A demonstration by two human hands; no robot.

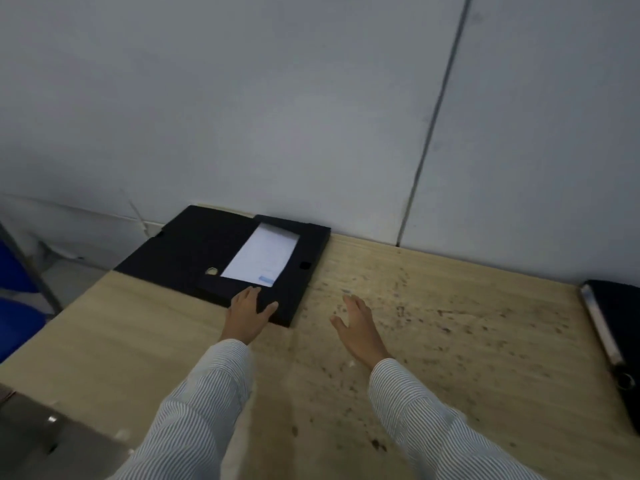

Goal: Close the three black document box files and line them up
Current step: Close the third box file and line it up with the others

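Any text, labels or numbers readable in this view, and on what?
None can be read.
White paper sheet inside the open black box file: faint print and a small blue mark, too blurred to read.
Second black file at the right table edge: no label visible.

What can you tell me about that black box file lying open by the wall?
The open black box file lies flat on the wooden table, its far edge against the wall. Its matte lid is folded out to the left. White paper sits inside, and a round finger hole shows beside it. The left hand rests on its near edge.
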